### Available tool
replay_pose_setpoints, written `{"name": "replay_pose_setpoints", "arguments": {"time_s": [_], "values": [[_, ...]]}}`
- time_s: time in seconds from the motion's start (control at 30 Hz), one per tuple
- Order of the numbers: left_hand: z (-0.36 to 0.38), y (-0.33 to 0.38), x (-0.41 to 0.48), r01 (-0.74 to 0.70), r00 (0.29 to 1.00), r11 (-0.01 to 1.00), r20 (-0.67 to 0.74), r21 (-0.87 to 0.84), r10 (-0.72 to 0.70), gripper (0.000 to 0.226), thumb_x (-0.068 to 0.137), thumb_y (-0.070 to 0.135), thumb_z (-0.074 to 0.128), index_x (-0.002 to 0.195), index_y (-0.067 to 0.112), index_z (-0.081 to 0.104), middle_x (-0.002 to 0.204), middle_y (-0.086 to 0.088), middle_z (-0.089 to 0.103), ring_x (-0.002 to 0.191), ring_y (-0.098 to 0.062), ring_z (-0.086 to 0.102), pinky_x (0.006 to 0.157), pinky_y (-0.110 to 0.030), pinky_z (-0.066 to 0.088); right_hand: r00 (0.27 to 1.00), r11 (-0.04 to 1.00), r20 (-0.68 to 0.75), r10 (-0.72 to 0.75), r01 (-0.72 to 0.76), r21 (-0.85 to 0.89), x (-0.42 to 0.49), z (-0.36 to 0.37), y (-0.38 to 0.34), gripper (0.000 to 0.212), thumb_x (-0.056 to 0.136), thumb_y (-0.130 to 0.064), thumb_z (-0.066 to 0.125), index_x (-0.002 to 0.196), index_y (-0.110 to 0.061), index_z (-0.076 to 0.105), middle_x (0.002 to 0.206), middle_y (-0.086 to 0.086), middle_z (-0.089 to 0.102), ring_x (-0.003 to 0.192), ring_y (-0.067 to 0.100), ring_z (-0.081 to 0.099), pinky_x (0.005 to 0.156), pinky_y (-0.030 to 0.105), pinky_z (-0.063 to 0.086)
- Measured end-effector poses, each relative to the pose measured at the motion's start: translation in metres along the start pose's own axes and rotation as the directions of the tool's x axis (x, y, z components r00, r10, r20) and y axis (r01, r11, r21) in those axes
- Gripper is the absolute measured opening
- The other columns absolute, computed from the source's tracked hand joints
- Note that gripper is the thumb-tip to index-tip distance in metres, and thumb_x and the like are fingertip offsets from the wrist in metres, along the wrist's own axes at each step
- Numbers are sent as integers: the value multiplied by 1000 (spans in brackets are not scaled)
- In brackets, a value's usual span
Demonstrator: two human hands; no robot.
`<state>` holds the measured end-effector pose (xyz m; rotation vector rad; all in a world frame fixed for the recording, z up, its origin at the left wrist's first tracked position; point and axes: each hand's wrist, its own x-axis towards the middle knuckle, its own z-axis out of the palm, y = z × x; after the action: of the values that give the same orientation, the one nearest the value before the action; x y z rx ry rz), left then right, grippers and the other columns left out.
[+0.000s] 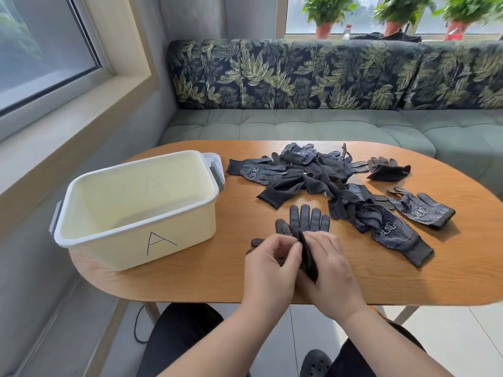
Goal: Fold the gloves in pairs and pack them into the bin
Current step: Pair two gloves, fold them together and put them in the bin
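Observation:
A dotted dark glove (304,221) lies flat on the table near the front edge, fingers pointing away. My left hand (272,268) and my right hand (330,270) meet over its lower part and pinch its black cuff (309,258), which stands folded up between them. Dotted fingertips of another glove (257,242) poke out from under my left hand. A heap of several more gloves (321,175) lies behind. The cream bin (95,191), marked "A", stands at the left with nothing visible inside.
Loose gloves lie to the right: one long dotted glove (389,229), one near the right side (422,209), and a folded black one (388,170) at the back. A sofa (326,123) runs behind the wooden table (190,278).

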<state>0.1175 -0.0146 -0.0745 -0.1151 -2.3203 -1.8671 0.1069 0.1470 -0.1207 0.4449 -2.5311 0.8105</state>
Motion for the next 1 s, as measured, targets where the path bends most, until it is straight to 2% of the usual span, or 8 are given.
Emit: {"name": "replay_pose_setpoints", "arguments": {"time_s": [0.07,0.1,0.17,0.3,0.43,0.6,0.8,1.0], "values": [[9,-10,-5,-144,989,968,-16,206,150,5,100,30,72,101,34,74,105,22,71,109,-2,64,97,-28,50,987,980,-78,138,-125,152,1,-1,7,14,102,-33,63,109,-32,74,108,-21,67,107,18,60,95,38,51],[10,-16,-5,-199,978,935,-8,294,210,7,102,34,68,108,34,72,115,24,66,117,-1,58,103,-28,47,953,926,-74,294,-264,271,3,-3,10,13,103,-35,64,95,-37,74,93,-20,69,92,19,62,85,41,52],[8,-29,-1,-231,972,875,66,426,225,28,106,42,57,132,33,64,139,23,54,137,0,45,117,-28,37,838,715,-17,546,-455,530,7,-7,19,19,98,-44,69,91,-28,76,82,-5,75,79,26,65,79,49,53],[-2,-46,7,-323,926,665,369,673,77,62,111,55,34,166,27,25,173,12,24,163,-8,6,134,-38,8,673,477,-31,739,-490,730,12,-16,23,22,96,-29,73,83,-13,80,76,-4,78,75,12,69,79,42,51],[-10,-50,13,-424,865,545,502,723,7,71,109,64,18,170,27,13,178,11,13,164,-13,-7,134,-41,-4,608,380,-17,794,-475,794,13,-14,26,19,93,-34,72,90,-18,81,86,2,80,91,29,73,85,46,53],[-31,-56,13,-446,866,462,501,766,6,79,103,74,0,169,35,18,178,15,9,165,-17,-9,133,-43,-6,566,323,10,824,-484,813,15,-15,25,18,83,-41,73,87,-26,82,83,1,79,95,35,72,87,48,53],[-59,-69,30,-527,837,457,529,716,137,64,108,66,27,154,31,53,167,7,40,162,-21,19,133,-44,11,607,384,17,795,-524,761,15,-13,27,31,82,-48,75,96,-21,82,94,6,82,102,37,74,95,54,56],[-59,-72,32,-486,858,531,493,694,141,56,105,67,36,150,37,50,167,11,36,161,-16,16,131,-43,18,633,396,78,770,-570,720,19,-18,24,18,99,-29,76,107,-13,78,102,4,82,107,31,74,95,48,58]]}}
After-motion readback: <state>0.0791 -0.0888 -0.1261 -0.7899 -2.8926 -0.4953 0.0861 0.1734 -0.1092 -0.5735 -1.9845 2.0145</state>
